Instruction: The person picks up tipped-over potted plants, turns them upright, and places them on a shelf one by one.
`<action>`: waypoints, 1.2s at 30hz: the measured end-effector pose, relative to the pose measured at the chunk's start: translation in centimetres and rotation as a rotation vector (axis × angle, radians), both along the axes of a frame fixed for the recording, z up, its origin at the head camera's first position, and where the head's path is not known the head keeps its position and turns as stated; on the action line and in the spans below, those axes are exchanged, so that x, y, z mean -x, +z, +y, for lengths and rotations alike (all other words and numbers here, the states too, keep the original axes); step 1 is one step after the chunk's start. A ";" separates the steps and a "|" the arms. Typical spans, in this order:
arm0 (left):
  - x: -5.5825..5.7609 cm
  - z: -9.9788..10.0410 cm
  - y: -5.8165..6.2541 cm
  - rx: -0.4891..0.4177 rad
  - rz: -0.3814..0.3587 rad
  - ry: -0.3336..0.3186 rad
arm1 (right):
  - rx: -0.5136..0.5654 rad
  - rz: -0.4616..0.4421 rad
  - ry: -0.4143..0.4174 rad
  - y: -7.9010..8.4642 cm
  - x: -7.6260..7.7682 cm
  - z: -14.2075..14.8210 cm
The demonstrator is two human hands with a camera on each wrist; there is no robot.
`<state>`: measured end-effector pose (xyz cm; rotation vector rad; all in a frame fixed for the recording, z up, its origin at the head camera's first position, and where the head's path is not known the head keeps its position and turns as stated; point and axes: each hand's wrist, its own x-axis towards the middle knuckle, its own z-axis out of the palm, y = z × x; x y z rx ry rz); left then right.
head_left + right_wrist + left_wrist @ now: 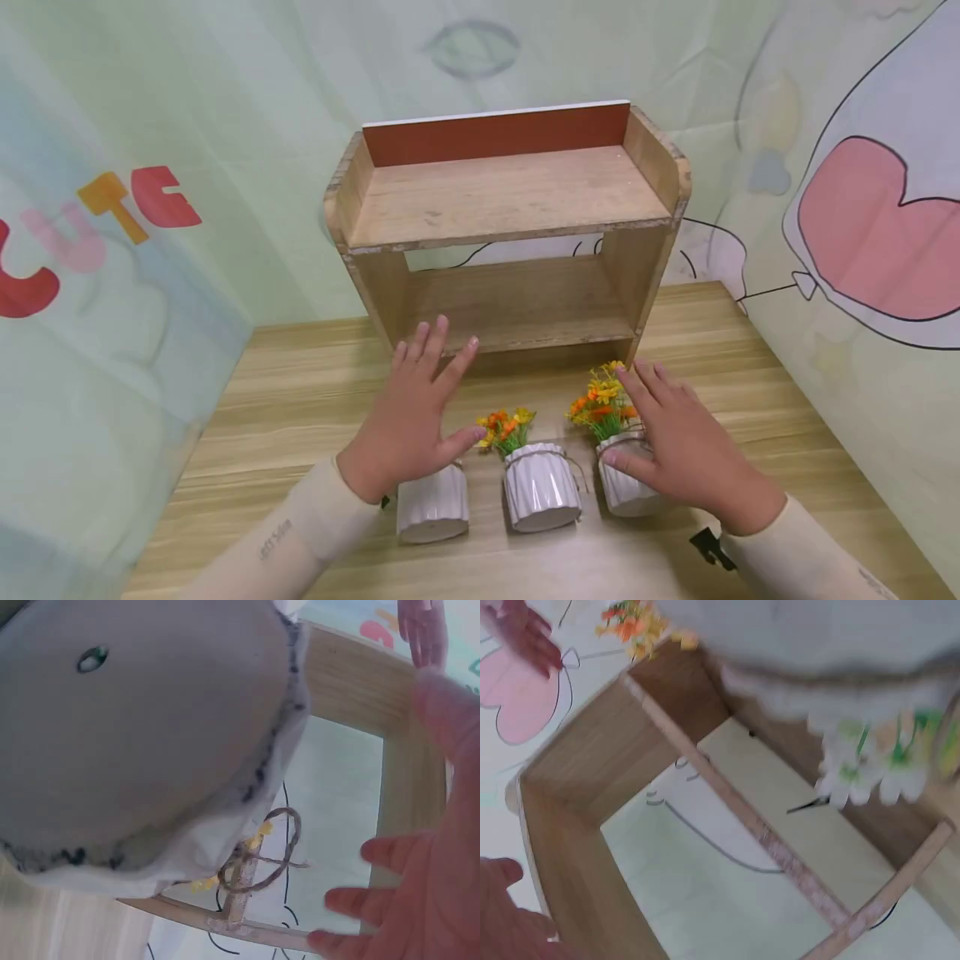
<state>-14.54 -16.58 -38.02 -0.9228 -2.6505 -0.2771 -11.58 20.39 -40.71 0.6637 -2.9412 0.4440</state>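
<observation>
Three white ribbed flowerpots lie on their sides on the wooden table, bases toward me: a left pot [433, 507], a middle pot [542, 492] and a right pot [622, 490]. Orange and yellow flowers [507, 430] spread from the middle one, with more on the right one. White flowers [862, 761] show beneath a blurred pot in the left wrist view. My left hand [416, 417], fingers spread, hovers above the left pot and hides its flowers. Over the right pot my right hand [686, 442] is likewise spread, holding nothing; a pot base [142, 742] with a drain hole shows beside it.
Behind the pots stands a two-tier wooden shelf [510, 196] with a reddish-brown back strip [502, 137]. A printed cloth backdrop [225, 92] with letters and a balloon surrounds the table [300, 375]. A black strap buckle [712, 548] hangs by my right wrist.
</observation>
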 end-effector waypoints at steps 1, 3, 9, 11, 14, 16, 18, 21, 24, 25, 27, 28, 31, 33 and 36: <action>0.2 -0.1 0.3 -0.032 0.010 -0.007 | 0.011 -0.016 -0.018 0.0 0.1 0.1; 0.6 -0.4 0.9 -0.086 0.044 -0.012 | 0.026 -0.042 -0.053 0.0 0.2 0.3; 2.2 -1.3 3.1 -0.228 0.219 -0.028 | 0.070 -0.138 -0.134 -0.1 0.7 1.1; 2.8 -1.6 3.8 -0.276 0.268 -0.034 | 0.091 -0.170 -0.153 -0.2 0.8 1.3; 3.5 -2.2 4.7 -0.346 0.307 -0.021 | 0.124 -0.212 -0.180 -0.3 1.0 1.6; 3.9 -2.5 5.2 -0.392 0.318 0.001 | 0.149 -0.236 -0.200 -0.3 1.1 1.7; 4.3 -2.8 5.7 -0.442 0.325 0.021 | 0.171 -0.264 -0.217 -0.4 1.2 1.8; 5.1 -3.4 6.5 -0.498 0.307 0.058 | 0.178 -0.325 -0.248 -0.4 1.3 1.9; 6.0 -4.0 7.2 -0.560 0.246 0.102 | 0.169 -0.398 -0.270 -0.6 1.3 2.0; 6.4 -4.2 7.4 -0.579 0.219 0.121 | 0.168 -0.419 -0.276 -0.7 1.3 2.0; 7.1 -4.5 7.8 -0.640 0.155 0.162 | 0.166 -0.452 -0.286 -0.9 1.4 2.1; 7.4 -4.7 8.0 -0.674 0.122 0.185 | 0.167 -0.462 -0.289 -1.0 1.5 2.1; 8.5 -5.1 8.5 -0.790 0.020 0.256 | 0.172 -0.486 -0.295 -1.5 1.6 2.2; 9.2 -5.3 8.8 -0.865 -0.057 0.307 | 0.175 -0.500 -0.294 -1.8 1.7 2.3; 10.1 -5.7 9.2 -0.954 -0.171 0.374 | 0.187 -0.519 -0.284 -2.3 1.8 2.3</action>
